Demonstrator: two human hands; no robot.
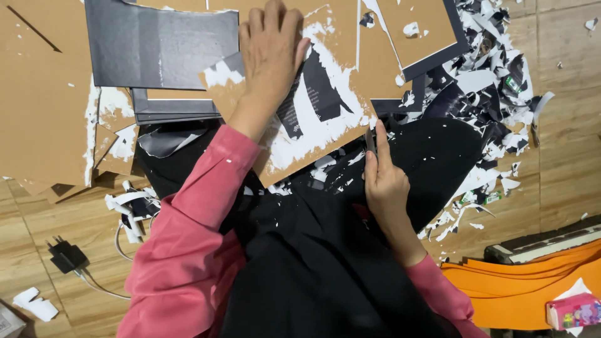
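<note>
A brown cardboard panel with torn white and black paper stuck to it lies across my lap and the floor. My left hand presses flat on it near its top, fingers spread. At the panel's lower right edge my right hand grips a small thin blade-like tool, index finger stretched along it. The tool's tip touches the cardboard edge. Both arms wear pink sleeves over black cloth.
Dark grey boards and more cardboard sheets lie to the left. A heap of torn paper scraps fills the right. A black plug with cable, orange sheets and a tissue pack lie on the wooden floor.
</note>
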